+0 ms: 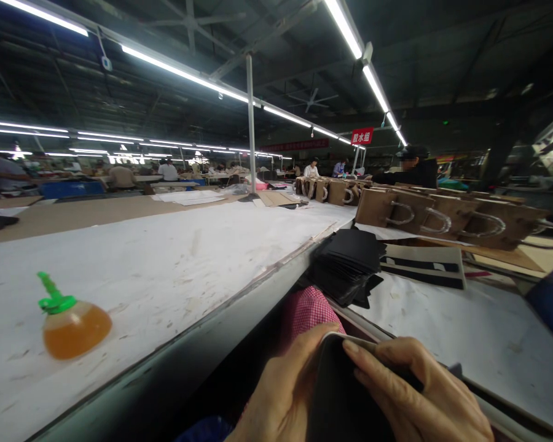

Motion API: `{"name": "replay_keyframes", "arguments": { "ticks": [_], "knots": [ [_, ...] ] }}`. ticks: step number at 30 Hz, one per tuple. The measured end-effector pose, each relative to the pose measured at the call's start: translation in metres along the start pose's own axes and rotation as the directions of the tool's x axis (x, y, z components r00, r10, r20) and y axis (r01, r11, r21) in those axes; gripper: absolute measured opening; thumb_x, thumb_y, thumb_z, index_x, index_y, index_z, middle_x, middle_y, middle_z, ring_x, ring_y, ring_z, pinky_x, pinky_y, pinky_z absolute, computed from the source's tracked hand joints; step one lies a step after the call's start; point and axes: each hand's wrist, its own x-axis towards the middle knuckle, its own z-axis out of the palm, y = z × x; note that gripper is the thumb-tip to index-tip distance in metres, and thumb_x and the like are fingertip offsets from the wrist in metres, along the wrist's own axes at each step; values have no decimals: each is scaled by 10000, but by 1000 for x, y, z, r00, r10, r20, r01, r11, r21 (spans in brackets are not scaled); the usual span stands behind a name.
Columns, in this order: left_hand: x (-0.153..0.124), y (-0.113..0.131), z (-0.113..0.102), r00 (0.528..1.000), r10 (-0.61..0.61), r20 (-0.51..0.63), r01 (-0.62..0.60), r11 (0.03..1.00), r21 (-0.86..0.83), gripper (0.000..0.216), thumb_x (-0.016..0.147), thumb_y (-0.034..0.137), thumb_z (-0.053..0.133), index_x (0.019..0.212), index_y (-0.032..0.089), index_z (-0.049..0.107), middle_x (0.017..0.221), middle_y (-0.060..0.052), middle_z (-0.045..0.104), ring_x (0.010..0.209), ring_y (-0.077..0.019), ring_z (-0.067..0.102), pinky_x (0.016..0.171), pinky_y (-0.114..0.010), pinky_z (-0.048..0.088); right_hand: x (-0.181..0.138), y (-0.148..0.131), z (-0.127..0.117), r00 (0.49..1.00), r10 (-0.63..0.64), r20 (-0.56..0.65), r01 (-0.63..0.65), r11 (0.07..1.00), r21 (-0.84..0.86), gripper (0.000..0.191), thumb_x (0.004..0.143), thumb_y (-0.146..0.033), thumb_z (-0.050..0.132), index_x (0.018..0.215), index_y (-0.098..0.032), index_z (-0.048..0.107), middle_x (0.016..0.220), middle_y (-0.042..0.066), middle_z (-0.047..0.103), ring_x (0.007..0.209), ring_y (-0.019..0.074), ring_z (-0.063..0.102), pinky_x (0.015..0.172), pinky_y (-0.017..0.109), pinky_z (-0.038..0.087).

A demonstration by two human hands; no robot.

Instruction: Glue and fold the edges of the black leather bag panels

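Low in the view, a black flat panel (pixel 345 393) with a rounded corner and a pale edge is held between my two hands. My left hand (pixel 283 383) grips its left side, thumb along the upper corner. My right hand (pixel 419 387) is closed on the upper right edge, with fingertips pressing on the dark face. The lower part of the panel runs out of the frame. Just beyond my hands, a stack of black panels (pixel 348 261) lies fanned out at the edge of the right-hand table.
A glue-like bottle of amber liquid with a green cap (pixel 76 328) stands on the white-covered table (pixel 166 276) at left. Several brown bags with wrapped handles (pixel 437 215) line the right table. A beige piece with dark strips (pixel 421 265) lies nearby. People work farther back.
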Motion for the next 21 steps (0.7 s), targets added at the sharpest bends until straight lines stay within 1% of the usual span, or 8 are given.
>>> {"name": "replay_keyframes", "arguments": {
  "ticks": [2,6,7,10,12,14,17,21],
  "knots": [
    [-1,-3,-2,1000,6,-2,-6,1000,5,389,879,422,706,1253,313,716,1079,-45,785,967,-228,739,925,-275,587,0,0,0,1000,6,-5,-6,1000,-1,588,957,-131,551,1464,-420,484,835,32,616,648,137,646,550,222,549],
    [0,-12,-3,999,30,38,-30,999,-22,410,910,461,654,1286,303,695,1085,-63,777,985,-235,734,937,-291,580,-1,0,-1,1000,8,16,-8,1000,0,563,978,-173,532,1474,-434,465,820,28,618,619,138,642,555,230,560],
    [0,-14,-2,998,34,50,-33,999,-22,407,917,467,641,1283,298,698,1053,-64,779,954,-229,738,934,-293,579,-1,0,-1,1000,16,20,-16,1000,-1,559,984,-181,526,1475,-440,460,820,25,617,620,137,643,562,230,563],
    [1,-20,0,997,37,74,-35,999,-18,408,933,478,612,1286,291,696,855,-39,763,758,-187,728,945,-302,567,-3,-2,0,999,38,7,-38,999,4,551,995,-183,516,1472,-451,457,831,22,606,638,129,642,579,229,563],
    [0,-20,2,997,44,61,-44,999,-7,437,941,495,588,1315,287,676,862,-44,764,725,-187,721,954,-312,562,-3,-3,1,999,38,2,-38,999,13,557,992,-170,518,1475,-442,456,846,25,598,653,126,639,575,227,559],
    [-2,-18,2,999,48,14,-48,998,51,444,934,513,588,1319,308,674,987,-56,778,855,-215,739,967,-295,552,-4,-2,2,999,32,4,-32,999,16,564,985,-162,528,1476,-430,459,855,27,591,661,125,634,567,224,552],
    [-7,-10,2,998,7,-63,4,987,163,394,910,518,625,1267,370,703,1150,-19,761,1098,-232,699,1021,-248,511,-4,-1,2,999,26,23,-27,1000,16,579,976,-151,545,1476,-430,458,852,22,588,654,117,626,569,213,548],
    [-12,-3,1,988,-119,-98,136,973,186,419,938,552,547,1285,367,691,1291,4,704,1225,-256,630,1056,-269,492,-5,0,2,999,34,35,-34,999,16,585,978,-154,542,1485,-431,444,842,19,594,651,117,625,575,208,547]
  ]
}}
